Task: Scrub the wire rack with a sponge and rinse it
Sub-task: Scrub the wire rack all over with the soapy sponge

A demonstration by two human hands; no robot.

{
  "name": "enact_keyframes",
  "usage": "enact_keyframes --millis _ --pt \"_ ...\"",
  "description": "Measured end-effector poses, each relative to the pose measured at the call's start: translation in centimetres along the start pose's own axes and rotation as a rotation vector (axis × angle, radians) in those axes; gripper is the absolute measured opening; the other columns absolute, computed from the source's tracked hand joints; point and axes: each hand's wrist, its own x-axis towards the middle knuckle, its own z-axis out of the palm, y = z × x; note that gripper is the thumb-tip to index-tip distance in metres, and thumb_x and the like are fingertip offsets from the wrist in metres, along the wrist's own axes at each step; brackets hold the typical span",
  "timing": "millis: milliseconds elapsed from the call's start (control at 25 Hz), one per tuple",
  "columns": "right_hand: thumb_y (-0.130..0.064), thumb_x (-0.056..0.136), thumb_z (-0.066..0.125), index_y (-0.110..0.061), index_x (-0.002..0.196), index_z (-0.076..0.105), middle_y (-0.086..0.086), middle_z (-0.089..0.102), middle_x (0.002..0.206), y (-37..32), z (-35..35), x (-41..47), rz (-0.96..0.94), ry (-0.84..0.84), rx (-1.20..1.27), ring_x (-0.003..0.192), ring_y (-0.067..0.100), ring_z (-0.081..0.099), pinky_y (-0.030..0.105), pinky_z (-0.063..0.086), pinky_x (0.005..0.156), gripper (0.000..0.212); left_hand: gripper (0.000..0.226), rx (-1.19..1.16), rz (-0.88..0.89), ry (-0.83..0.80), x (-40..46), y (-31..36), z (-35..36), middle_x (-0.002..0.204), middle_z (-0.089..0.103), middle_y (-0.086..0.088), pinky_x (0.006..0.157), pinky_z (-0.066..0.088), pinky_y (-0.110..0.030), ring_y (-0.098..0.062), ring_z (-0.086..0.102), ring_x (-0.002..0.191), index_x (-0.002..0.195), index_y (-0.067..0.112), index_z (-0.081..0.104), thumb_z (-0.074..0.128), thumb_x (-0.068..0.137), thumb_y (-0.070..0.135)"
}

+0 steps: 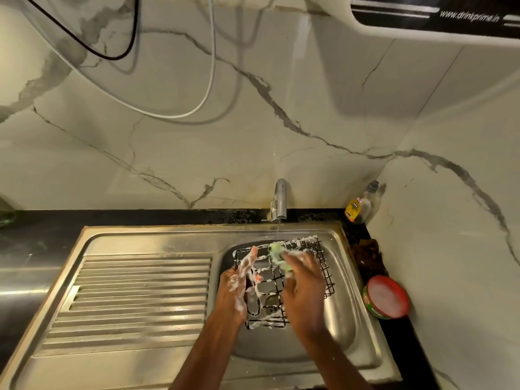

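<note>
A black wire rack (318,263), streaked with white foam, lies across the round steel sink basin (340,327). My left hand (236,288), covered in suds, grips the rack's left side. My right hand (304,285) holds a green sponge (277,253) and presses it on the rack's upper middle wires. A thin stream of water falls from the steel tap (280,199) toward the rack's far edge.
A ribbed steel drainboard (135,299) lies left of the basin. On the dark counter at right stand a round red-rimmed tub of dish soap (387,296), a brown cloth (368,253) and a yellow-labelled bottle (358,205). Marble wall behind.
</note>
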Motion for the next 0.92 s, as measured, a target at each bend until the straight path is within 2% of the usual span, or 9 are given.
enact_keyframes --millis 120,200,280,400,440,560,680,800,920 --pt "0.019 0.078 0.060 -0.027 0.127 0.060 0.009 0.059 0.127 1.4 -0.1 2.3 0.270 0.043 0.030 0.107 0.023 0.064 0.028 0.061 0.073 0.068 0.028 -0.101 -0.013 -0.039 -0.1 -0.3 0.0 0.125 0.068 -0.015 0.093 0.053 -0.045 -0.020 0.063 0.089 0.124 0.021 0.067 0.060 0.100 0.033" --pt "0.023 0.076 0.058 -0.018 0.124 0.068 0.003 0.060 0.120 -0.4 0.2 0.6 0.090 0.007 0.092 0.105 0.014 0.062 0.022 0.059 0.077 0.064 0.030 -0.099 0.033 -0.045 -0.2 -0.4 -0.2 0.135 0.062 -0.014 0.101 0.047 -0.047 -0.027 0.064 0.103 0.121 0.027 0.066 0.054 0.098 0.040" --pt "0.026 0.075 0.055 -0.012 0.120 0.070 0.003 0.060 0.119 -1.4 -0.2 0.0 -0.027 -0.023 0.135 0.106 0.009 0.060 0.015 0.057 0.079 0.061 0.063 -0.106 0.079 -0.049 0.0 -0.2 -0.4 0.122 0.066 -0.020 0.092 0.049 -0.048 -0.037 0.064 0.104 0.138 0.020 0.060 0.055 0.086 0.055" --pt "0.024 0.077 0.060 -0.018 0.123 0.062 0.002 0.060 0.121 0.3 -0.3 3.0 0.183 0.066 0.112 0.101 0.017 0.067 0.022 0.060 0.073 0.062 0.123 -0.219 -0.019 -0.144 0.2 0.1 -0.3 0.080 0.068 -0.010 0.062 0.051 -0.030 -0.015 0.061 0.062 0.137 0.014 0.060 0.087 0.034 0.077" --pt "0.023 0.077 0.061 -0.017 0.122 0.064 0.001 0.062 0.119 0.1 -0.1 3.1 0.205 0.058 0.104 0.100 0.018 0.067 0.025 0.061 0.073 0.061 0.119 -0.229 -0.024 -0.176 0.5 0.0 -0.3 0.067 0.067 -0.005 0.054 0.052 -0.027 -0.011 0.061 0.051 0.135 0.015 0.060 0.090 0.035 0.073" --pt "0.025 0.070 0.060 -0.013 0.112 0.073 0.000 0.066 0.109 -0.9 0.1 0.1 -0.051 -0.025 0.071 0.098 0.011 0.062 0.022 0.060 0.074 0.058 0.061 -0.195 -0.005 -0.090 1.3 -0.5 -1.0 0.054 0.068 0.013 0.048 0.054 -0.016 0.003 0.063 0.045 0.142 0.008 0.052 0.068 0.093 0.041" --pt "0.025 0.069 0.061 -0.018 0.110 0.071 0.005 0.067 0.107 0.9 -0.2 1.4 0.042 0.028 0.090 0.094 0.017 0.065 0.014 0.057 0.067 0.061 0.037 -0.228 -0.006 -0.060 0.7 -0.1 -1.0 0.069 0.069 0.004 0.053 0.055 -0.024 -0.007 0.065 0.053 0.122 0.011 0.065 0.067 0.092 0.032" --pt "0.023 0.071 0.059 -0.017 0.114 0.072 0.009 0.066 0.109 -0.4 0.3 -0.4 0.106 0.014 0.103 0.098 0.016 0.065 0.014 0.056 0.069 0.059 0.021 -0.160 -0.046 0.001 0.4 0.1 -0.3 0.080 0.070 -0.012 0.068 0.053 -0.034 -0.022 0.065 0.071 0.078 0.025 0.073 0.062 0.094 0.031" --pt "0.023 0.071 0.054 -0.013 0.113 0.074 0.004 0.063 0.110 0.4 -0.4 -2.2 -0.057 -0.044 0.135 0.100 0.012 0.062 0.020 0.058 0.071 0.059 0.024 -0.137 -0.072 0.052 0.3 0.0 -0.6 0.091 0.070 -0.017 0.068 0.052 -0.036 -0.025 0.064 0.077 0.089 0.013 0.070 0.063 0.098 0.033"
